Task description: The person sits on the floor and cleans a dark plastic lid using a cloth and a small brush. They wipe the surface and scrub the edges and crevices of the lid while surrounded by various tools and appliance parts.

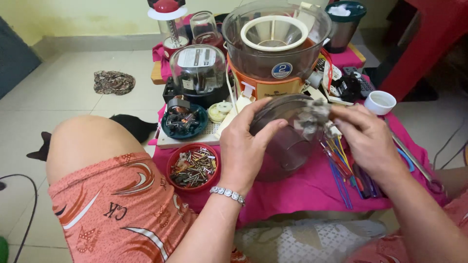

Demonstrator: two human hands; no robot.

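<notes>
Both of your hands are closed on work at the centre of the view. Your left hand [245, 146], with a silver bracelet [227, 194] at the wrist, grips the side of a smoky clear jar [285, 141]; the thumb lies across its wall and the fingers curl over its rim. Your right hand [366, 139] pinches a grey rag [312, 116] and presses it against the rim of the jar at its 1 o'clock side. The jar is tilted on its side above the pink cloth [302, 190], its mouth turned toward 1 o'clock.

At 12 o'clock from the jar stands an orange juicer [273, 48] with a clear bowl and a cream ring on top. At 10 o'clock of the jar a second clear jar [199, 68] sits on a black base, with a dark round motor part [184, 122] just in front of it. At 8 o'clock of the jar lies a red bowl of screws [193, 167], beside your left forearm. Coloured wires [341, 165] lie under your right hand at 4 o'clock of the jar. A white cup [380, 102] stands at 2 o'clock, near your right hand. Your left knee [87, 146] fills the 9 o'clock side, with a black cat [134, 125] lying on the floor behind it.
</notes>
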